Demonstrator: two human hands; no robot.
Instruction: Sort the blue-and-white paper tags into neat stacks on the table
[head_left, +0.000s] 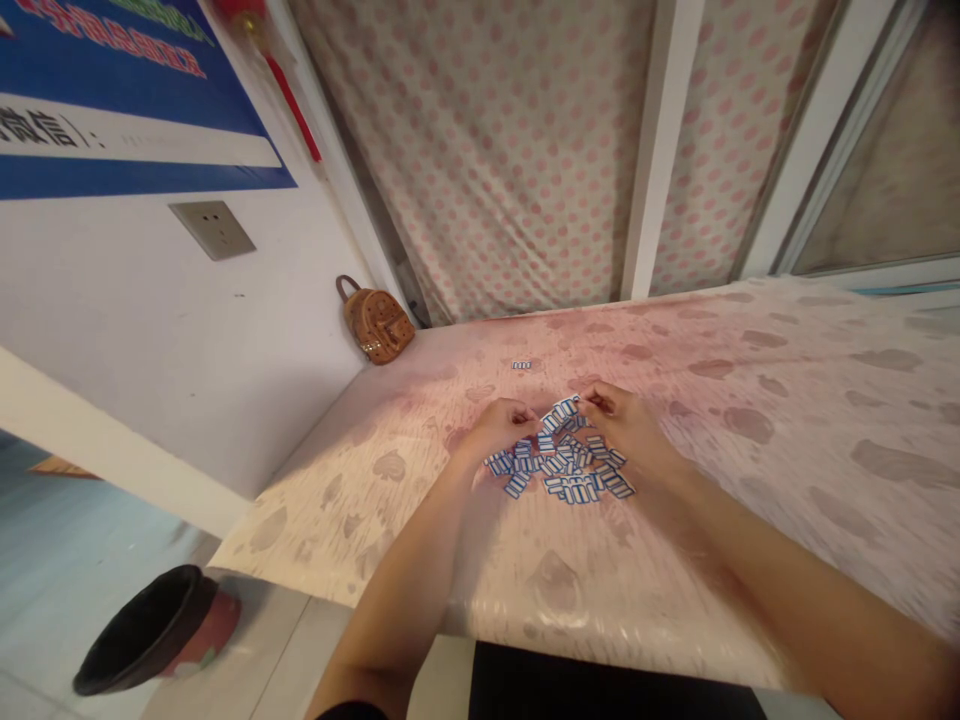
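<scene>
A loose heap of short strips (577,460), each made of small white pieces with blue edges, lies on the patterned tablecloth. Above the far side of that heap, a blue-and-white strip (559,414) slants up between my hands. My left hand (501,425) is closed in a pinch at the strip's lower left end. At the upper right end, the fingertips of my right hand (611,412) pinch the strip. Farther back on the cloth lies one separate small strip (521,366). What exactly the pieces are is too small to make out.
A brown backpack-shaped bag (379,325) leans in the corner by the white wall. On the floor at left stands a dark-rimmed bin (157,630). A polka-dot curtain (510,150) hangs behind the table, and a wall socket (213,230) is at left.
</scene>
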